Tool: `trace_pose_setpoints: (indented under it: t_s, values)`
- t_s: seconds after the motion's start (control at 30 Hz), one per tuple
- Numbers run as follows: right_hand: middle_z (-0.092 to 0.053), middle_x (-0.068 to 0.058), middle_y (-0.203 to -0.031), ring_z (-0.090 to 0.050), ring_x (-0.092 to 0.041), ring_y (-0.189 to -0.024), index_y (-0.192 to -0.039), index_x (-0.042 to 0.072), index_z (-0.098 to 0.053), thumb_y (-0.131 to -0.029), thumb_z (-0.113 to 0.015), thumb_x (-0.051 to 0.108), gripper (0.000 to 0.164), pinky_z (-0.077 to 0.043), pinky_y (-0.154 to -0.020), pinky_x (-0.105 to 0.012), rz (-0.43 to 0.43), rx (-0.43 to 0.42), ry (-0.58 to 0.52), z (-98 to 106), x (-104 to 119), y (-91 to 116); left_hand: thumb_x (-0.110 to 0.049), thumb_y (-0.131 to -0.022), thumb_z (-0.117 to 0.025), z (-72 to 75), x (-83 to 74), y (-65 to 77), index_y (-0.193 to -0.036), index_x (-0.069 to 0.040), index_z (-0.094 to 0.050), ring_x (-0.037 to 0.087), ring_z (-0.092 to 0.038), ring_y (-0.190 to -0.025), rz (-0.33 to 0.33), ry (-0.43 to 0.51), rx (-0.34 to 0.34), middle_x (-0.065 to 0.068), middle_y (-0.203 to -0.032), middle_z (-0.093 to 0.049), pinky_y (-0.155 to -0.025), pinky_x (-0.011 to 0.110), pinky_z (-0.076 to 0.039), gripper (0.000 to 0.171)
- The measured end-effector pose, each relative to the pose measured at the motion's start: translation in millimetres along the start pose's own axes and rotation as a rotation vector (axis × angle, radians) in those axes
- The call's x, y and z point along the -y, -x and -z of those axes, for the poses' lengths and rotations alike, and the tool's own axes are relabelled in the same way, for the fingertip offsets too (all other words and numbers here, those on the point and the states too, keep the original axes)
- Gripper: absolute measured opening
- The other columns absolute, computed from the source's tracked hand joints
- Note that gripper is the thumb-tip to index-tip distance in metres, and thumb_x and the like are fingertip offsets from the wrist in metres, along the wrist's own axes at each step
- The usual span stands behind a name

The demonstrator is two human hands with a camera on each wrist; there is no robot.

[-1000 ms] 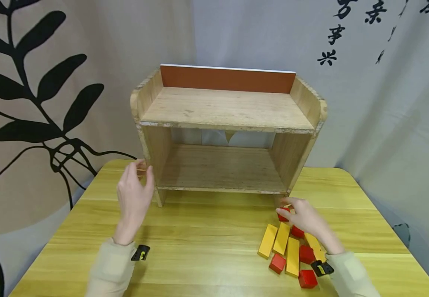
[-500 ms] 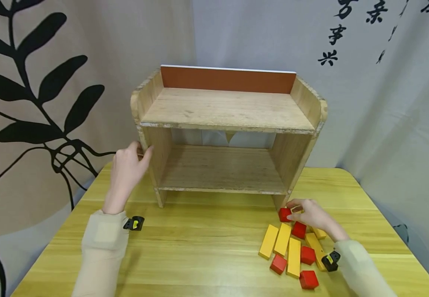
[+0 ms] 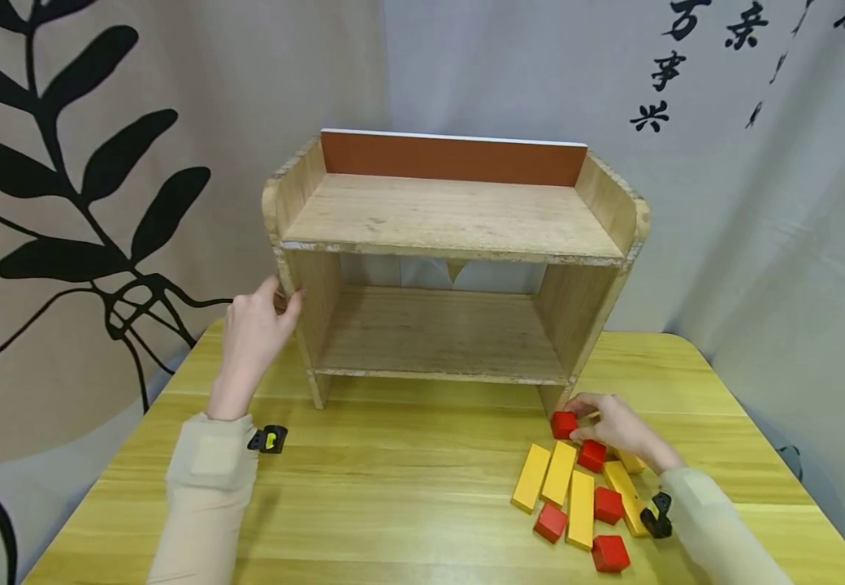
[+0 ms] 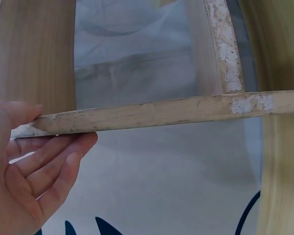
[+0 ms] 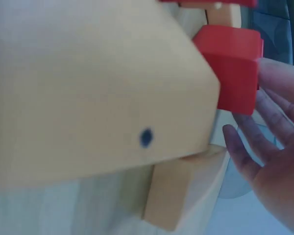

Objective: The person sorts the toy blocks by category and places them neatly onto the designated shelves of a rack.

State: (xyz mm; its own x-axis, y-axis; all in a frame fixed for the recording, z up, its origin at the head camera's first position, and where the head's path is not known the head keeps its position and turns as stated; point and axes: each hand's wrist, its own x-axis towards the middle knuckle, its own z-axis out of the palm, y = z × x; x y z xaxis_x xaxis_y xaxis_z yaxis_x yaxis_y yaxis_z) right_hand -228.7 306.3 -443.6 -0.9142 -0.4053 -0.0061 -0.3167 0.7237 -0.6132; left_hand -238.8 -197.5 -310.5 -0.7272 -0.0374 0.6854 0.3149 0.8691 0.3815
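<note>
A two-tier wooden shelf stands upright on the table. My left hand grips the front edge of its left side panel. In the left wrist view the thumb is on one face and the fingers are on the other. My right hand is at a red block beside the shelf's right front leg. Thumb and index finger meet its right end in a pinch. In the right wrist view a red block hides part of the fingertips.
Several yellow blocks and more red blocks lie on the wooden table, in front of the shelf's right leg and under the right wrist. A pale curtain hangs behind the table.
My left hand has moved up and forward from beside the lower left panel and taken hold of its edge. The right hand has drawn slightly rightward, uncovering the red block, which stays in place.
</note>
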Motion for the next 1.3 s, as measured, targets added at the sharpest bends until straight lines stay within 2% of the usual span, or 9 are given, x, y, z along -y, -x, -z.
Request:
trace_pose_setpoints:
  t_s: [0.13, 0.33, 0.43, 0.73, 0.87, 1.0, 1.17, 1.3]
  values:
    - [-0.068, -0.013, -0.105, -0.062, -0.03, -0.098, -0.108, 0.003, -0.064, -0.079, -0.075, 0.012, 0.033, -0.054, -0.082, -0.038, 0.019, -0.011, -0.04, -1, -5, 2, -0.02, -0.092, -0.06, -0.8, 0.1, 0.6, -0.078, 0.004, -0.057, 0.036, -0.06, -0.05, -0.008, 0.001, -0.011, 0.024, -0.071, -0.069, -0.044, 0.041, -0.042, 0.027]
    - [-0.067, -0.019, -0.109, -0.064, -0.032, -0.1, -0.113, 0.0, -0.062, -0.082, -0.072, 0.013, 0.035, -0.054, -0.078, -0.023, 0.018, -0.025, -0.1, 0, -5, 6, -0.019, -0.092, -0.06, -0.9, 0.2, 1.2, -0.078, 0.004, -0.057, 0.035, -0.059, -0.049, -0.014, -0.002, -0.017, 0.024, -0.071, -0.068, -0.043, 0.04, -0.04, 0.027]
    - [-0.066, -0.019, -0.111, -0.065, -0.032, -0.1, -0.115, 0.0, -0.062, -0.083, -0.072, 0.016, 0.037, -0.052, -0.076, -0.02, 0.016, -0.038, -0.116, 1, -4, 9, -0.019, -0.092, -0.06, -1.3, 0.3, 1.5, -0.079, 0.004, -0.057, 0.035, -0.058, -0.048, -0.018, -0.003, -0.018, 0.024, -0.071, -0.068, -0.042, 0.04, -0.04, 0.026]
    - [-0.068, -0.011, -0.112, -0.064, -0.024, -0.1, -0.116, 0.007, -0.064, -0.084, -0.072, 0.023, 0.037, -0.053, -0.084, -0.034, 0.041, -0.103, -0.07, 6, 5, 14, -0.018, -0.091, -0.06, -0.5, -0.6, 1.7, -0.081, 0.005, -0.058, 0.04, -0.062, -0.055, -0.012, 0.007, -0.022, 0.025, -0.072, -0.069, -0.049, 0.048, -0.045, 0.026]
    - [-0.068, -0.009, -0.113, -0.064, -0.02, -0.099, -0.115, 0.01, -0.064, -0.083, -0.073, 0.023, 0.036, -0.052, -0.085, -0.037, 0.074, -0.138, -0.04, 11, 18, 14, -0.019, -0.092, -0.06, 0.6, -1.4, 1.2, -0.082, 0.005, -0.059, 0.04, -0.063, -0.056, -0.005, 0.004, -0.015, 0.025, -0.073, -0.069, -0.05, 0.049, -0.045, 0.026]
    - [-0.069, -0.004, -0.11, -0.064, -0.014, -0.096, -0.113, 0.013, -0.065, -0.082, -0.074, 0.021, 0.033, -0.053, -0.085, -0.037, 0.141, -0.165, 0.018, 16, 40, 11, -0.019, -0.092, -0.059, 1.0, -1.8, 0.8, -0.084, 0.005, -0.059, 0.04, -0.063, -0.057, 0.005, 0.002, -0.003, 0.025, -0.074, -0.069, -0.049, 0.048, -0.045, 0.025]
    - [-0.07, 0.003, -0.104, -0.064, -0.008, -0.091, -0.11, 0.016, -0.066, -0.079, -0.077, 0.019, 0.033, -0.053, -0.084, -0.033, 0.247, -0.202, 0.067, 22, 73, 6, -0.02, -0.092, -0.059, 1.3, -1.6, 0.7, -0.086, 0.005, -0.06, 0.038, -0.062, -0.056, 0.011, -0.003, 0.008, 0.025, -0.075, -0.069, -0.048, 0.046, -0.045, 0.026]
    - [-0.07, 0.003, -0.1, -0.064, -0.008, -0.085, -0.108, 0.015, -0.067, -0.076, -0.079, 0.014, 0.034, -0.054, -0.077, -0.03, 0.362, -0.267, 0.061, 24, 98, -2, -0.021, -0.092, -0.059, 1.3, -2.2, 1.2, -0.086, 0.005, -0.06, 0.038, -0.062, -0.056, 0.015, -0.005, 0.013, 0.025, -0.075, -0.069, -0.049, 0.047, -0.044, 0.026]
